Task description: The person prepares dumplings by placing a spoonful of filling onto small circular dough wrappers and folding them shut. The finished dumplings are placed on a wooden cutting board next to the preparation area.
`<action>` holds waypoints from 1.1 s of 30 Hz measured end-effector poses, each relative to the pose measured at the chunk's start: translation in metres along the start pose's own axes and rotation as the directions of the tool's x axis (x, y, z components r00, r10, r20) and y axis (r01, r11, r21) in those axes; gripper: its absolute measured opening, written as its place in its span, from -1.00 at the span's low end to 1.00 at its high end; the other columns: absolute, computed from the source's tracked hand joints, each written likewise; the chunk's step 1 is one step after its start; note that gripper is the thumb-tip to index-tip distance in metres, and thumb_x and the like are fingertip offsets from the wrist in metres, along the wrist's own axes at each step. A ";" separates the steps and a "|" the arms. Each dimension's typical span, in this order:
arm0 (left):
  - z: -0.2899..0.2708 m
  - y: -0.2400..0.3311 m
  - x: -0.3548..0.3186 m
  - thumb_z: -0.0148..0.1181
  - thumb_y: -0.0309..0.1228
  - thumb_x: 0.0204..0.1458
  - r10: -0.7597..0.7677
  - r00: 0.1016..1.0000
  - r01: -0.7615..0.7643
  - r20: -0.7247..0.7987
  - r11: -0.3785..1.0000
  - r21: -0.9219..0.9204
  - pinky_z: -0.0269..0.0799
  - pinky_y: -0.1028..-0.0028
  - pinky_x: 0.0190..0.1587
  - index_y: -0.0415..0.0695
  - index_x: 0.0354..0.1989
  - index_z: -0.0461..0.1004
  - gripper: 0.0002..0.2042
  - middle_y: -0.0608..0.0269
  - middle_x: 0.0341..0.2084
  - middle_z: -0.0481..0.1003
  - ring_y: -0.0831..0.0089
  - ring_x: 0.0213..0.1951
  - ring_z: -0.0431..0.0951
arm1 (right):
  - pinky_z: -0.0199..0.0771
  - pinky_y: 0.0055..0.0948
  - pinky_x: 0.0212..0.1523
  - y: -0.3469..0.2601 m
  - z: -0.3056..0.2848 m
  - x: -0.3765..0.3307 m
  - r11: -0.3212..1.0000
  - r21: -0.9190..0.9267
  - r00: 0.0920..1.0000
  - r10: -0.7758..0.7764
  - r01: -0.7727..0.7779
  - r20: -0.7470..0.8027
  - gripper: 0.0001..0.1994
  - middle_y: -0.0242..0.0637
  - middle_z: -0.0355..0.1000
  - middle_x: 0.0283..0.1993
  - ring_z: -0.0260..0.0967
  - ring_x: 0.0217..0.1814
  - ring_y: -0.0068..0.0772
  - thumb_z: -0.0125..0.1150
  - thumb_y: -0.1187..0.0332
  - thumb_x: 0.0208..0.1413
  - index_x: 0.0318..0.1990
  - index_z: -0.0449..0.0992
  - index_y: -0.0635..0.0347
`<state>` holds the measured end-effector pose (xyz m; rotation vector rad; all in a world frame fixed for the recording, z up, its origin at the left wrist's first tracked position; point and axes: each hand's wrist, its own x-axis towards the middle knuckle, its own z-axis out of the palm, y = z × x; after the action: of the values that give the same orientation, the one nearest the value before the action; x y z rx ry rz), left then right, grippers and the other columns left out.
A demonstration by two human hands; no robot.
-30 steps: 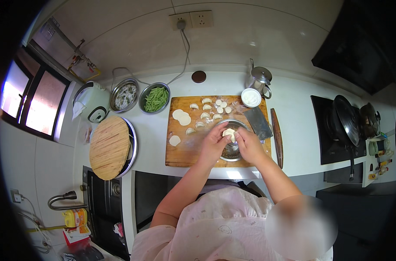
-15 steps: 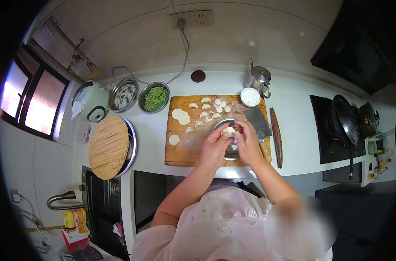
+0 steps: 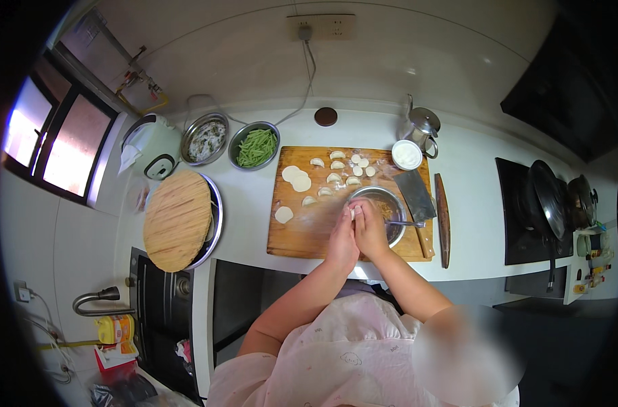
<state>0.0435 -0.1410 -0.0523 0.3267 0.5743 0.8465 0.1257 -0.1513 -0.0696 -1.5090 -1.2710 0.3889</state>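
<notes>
My left hand (image 3: pixel 343 237) and my right hand (image 3: pixel 370 234) are pressed together, fingers closed around a small dumpling (image 3: pixel 356 212), most of it hidden. They are over the near left rim of a steel bowl (image 3: pixel 402 211) of brownish filling, with a utensil handle (image 3: pixel 405 224) sticking out to the right. Under the bowl lies a wooden cutting board (image 3: pixel 292 237). Several folded dumplings (image 3: pixel 333 178) sit on its far part, beside small dough pieces (image 3: pixel 357 171). Flat round wrappers (image 3: pixel 301 182) overlap at the left, and a single wrapper (image 3: pixel 284 215) lies nearer me.
A cleaver (image 3: pixel 415 195) lies on the board's right side, a rolling pin (image 3: pixel 442 220) beside it. Behind stand a bowl of white powder (image 3: pixel 406 155), a metal kettle (image 3: pixel 425 123) and a bowl of green beans (image 3: pixel 257 148). A round wooden lid (image 3: pixel 178 220) is at left, a stove (image 3: pixel 519 203) at right.
My hands have come together and closed over the dumpling, which showed more openly before. They sit left of the filling, so more of the bowl shows. The whole view has shifted slightly.
</notes>
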 end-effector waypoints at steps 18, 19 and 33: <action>-0.085 0.075 0.011 -0.14 -0.20 0.14 -0.009 0.937 0.024 -0.349 0.999 0.039 0.23 0.32 0.01 -0.12 0.05 0.14 -0.64 0.25 -0.10 0.26 0.35 -0.02 0.30 | 0.37 -0.45 -0.19 0.031 0.058 0.046 0.977 -0.017 0.773 0.177 -0.211 0.609 -0.70 -0.17 0.43 -0.21 0.39 -0.21 -0.25 0.17 0.54 -0.17 -0.19 0.49 0.12; -0.092 0.081 0.013 -0.10 -0.22 0.12 0.027 0.935 -0.007 -0.353 0.998 0.059 0.23 0.30 0.02 -0.11 0.07 0.13 -0.62 0.23 -0.07 0.24 0.30 -0.03 0.31 | 0.37 -0.45 -0.19 0.037 0.061 0.053 0.980 -0.052 0.797 0.186 -0.191 0.574 -0.70 -0.17 0.43 -0.20 0.39 -0.21 -0.26 0.18 0.54 -0.16 -0.18 0.49 0.11; -0.160 0.151 0.024 0.04 -0.49 0.01 0.124 0.866 -0.087 -0.484 0.991 0.097 0.37 0.46 -0.22 -0.11 -0.10 0.30 -0.75 0.23 -0.25 0.38 0.36 -0.23 0.43 | 0.38 -0.34 -0.26 0.093 0.125 0.127 0.904 -0.428 0.917 0.147 0.028 0.370 -0.83 -0.27 0.43 -0.34 0.36 -0.29 -0.18 0.20 0.52 -0.21 -0.37 0.49 0.10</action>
<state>-0.1307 -0.0199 -0.1149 0.2073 1.0725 1.0241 0.1230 0.0334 -0.1486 -1.9091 -1.7132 0.4984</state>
